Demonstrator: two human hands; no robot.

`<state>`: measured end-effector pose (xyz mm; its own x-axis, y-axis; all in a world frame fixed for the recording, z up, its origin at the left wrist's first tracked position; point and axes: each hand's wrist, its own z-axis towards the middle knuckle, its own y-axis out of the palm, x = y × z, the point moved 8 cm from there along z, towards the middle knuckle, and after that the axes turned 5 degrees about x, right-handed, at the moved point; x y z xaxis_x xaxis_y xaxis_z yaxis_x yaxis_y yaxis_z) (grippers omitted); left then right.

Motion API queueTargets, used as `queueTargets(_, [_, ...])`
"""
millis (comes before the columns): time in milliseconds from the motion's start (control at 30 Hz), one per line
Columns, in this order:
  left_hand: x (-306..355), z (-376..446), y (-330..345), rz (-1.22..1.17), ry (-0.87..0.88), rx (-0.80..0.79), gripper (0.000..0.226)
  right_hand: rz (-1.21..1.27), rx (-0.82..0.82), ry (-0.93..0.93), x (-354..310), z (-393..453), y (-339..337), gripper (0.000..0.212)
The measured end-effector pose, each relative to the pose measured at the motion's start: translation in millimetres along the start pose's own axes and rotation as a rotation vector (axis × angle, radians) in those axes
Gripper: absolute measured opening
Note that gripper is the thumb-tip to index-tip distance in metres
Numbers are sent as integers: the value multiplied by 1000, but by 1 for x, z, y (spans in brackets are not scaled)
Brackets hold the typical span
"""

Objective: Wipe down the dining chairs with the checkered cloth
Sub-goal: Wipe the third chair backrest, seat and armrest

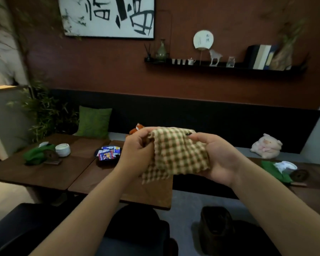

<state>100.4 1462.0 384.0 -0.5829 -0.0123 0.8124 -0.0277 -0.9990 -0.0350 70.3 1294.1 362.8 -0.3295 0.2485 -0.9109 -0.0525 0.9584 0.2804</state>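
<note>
I hold the checkered cloth (175, 154), green and cream, up in front of me with both hands above the wooden table (107, 183). My left hand (137, 150) grips its left edge with curled fingers. My right hand (220, 157) holds its right side, thumb pressed on top. The cloth hangs folded between them. A dark chair back (22, 224) fills the lower left. Another dark chair (216, 226) stands low on the right, dim and partly hidden by my forearm.
On the tables sit a black tray of packets (107, 154), a white bowl (62, 149) and green napkins (37, 154). A dark bench runs along the wall with a green cushion (93, 121) and a pink plush (266, 146). Plants stand at left.
</note>
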Motion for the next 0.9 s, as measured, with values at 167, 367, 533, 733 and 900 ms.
queueTargets(167, [24,15,13,-92,44,-76,29,-88,48,-116,-22,1,-16,31])
queueTargets(367, [30,25,36,177,183,-104,35,-389,-22,-227,-40,-8,-39,92])
queueTargets(533, [23,20,55,-6,-13,-188,22,-508,44,-372,-38,-14,-42,51])
queueTargets(733, [10,15,51,-104,-202,-152,25,-629,349,-763,-60,-31,-58,22])
queueTargets(900, [1,7,48,-89,-254,-184,34,-698,363,-777,-62,-32,-58,29])
